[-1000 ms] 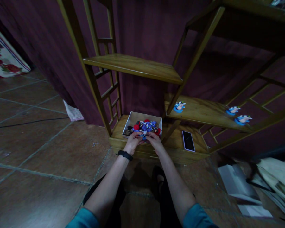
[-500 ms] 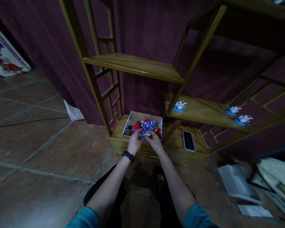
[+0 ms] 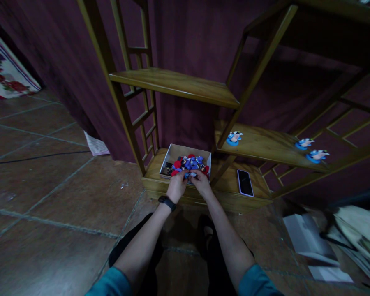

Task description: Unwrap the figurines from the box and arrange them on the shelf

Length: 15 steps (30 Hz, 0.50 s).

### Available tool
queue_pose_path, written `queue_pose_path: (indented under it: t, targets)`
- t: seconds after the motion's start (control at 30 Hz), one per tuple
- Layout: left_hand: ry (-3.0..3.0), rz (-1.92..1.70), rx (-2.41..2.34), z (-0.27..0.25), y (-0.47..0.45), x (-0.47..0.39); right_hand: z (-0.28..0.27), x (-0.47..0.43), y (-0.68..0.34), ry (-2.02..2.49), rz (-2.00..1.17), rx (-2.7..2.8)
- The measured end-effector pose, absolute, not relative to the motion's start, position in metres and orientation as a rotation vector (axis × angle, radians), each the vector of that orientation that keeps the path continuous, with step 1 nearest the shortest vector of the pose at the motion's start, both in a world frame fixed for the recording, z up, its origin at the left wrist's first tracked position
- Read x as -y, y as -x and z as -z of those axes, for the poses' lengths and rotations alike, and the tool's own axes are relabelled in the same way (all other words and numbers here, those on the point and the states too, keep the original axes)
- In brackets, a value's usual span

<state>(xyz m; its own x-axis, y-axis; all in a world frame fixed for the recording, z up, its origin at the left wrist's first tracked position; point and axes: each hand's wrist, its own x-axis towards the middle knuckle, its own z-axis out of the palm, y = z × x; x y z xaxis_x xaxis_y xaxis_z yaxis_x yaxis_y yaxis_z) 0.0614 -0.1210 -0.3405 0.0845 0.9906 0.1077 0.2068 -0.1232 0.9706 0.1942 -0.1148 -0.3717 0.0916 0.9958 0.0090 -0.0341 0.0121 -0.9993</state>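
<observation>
A small blue-and-white figurine (image 3: 190,175) is held between my left hand (image 3: 176,185) and my right hand (image 3: 201,181), at the front edge of an open cardboard box (image 3: 174,153). The fingers of both hands are closed around its sides and partly hide it. Inside the box lies a heap of small figurines (image 3: 191,163) in purple, red and black. Three pink, blue and white figurines on blue bases stand on the shelf to the right: one figurine (image 3: 234,138) near the upright, and a pair, a rear figurine (image 3: 304,143) and a front figurine (image 3: 317,156), at the far end.
The wooden shelf unit (image 3: 172,84) has stepped boards and lattice sides, with a dark red curtain (image 3: 188,37) behind. A phone (image 3: 245,183) lies on the bottom board right of the box. White boxes (image 3: 308,238) and a pale bag (image 3: 360,230) are on the floor at right.
My left hand has turned slightly, its fingers shifting over the figurine. The figurine stays between both hands at the box's front edge; the other things have stayed in place.
</observation>
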Motion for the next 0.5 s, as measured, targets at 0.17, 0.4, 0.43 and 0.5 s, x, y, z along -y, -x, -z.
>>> queue_pose_path:
  t: [0.17,0.4,0.43,0.5]
  targets:
    - [-1.44,-1.122,-1.26,0.3395,-0.062,0.1223,0.3733,0.1133,-0.1945,1.227,-1.157,1.114]
    - [-1.701,-1.072,-1.274,0.3397,-0.0612,0.1248,0.3659,0.1158,-0.1922,1.216,-1.178,1.082]
    - [-1.768,-1.035,-1.289,0.3399,-0.0612,0.126,0.3651,0.1161,-0.1924,1.216,-1.175,1.083]
    - [-1.908,-0.93,-1.334,0.3397,-0.0616,0.1288,0.3648,0.1161,-0.1934,1.213,-1.188,1.081]
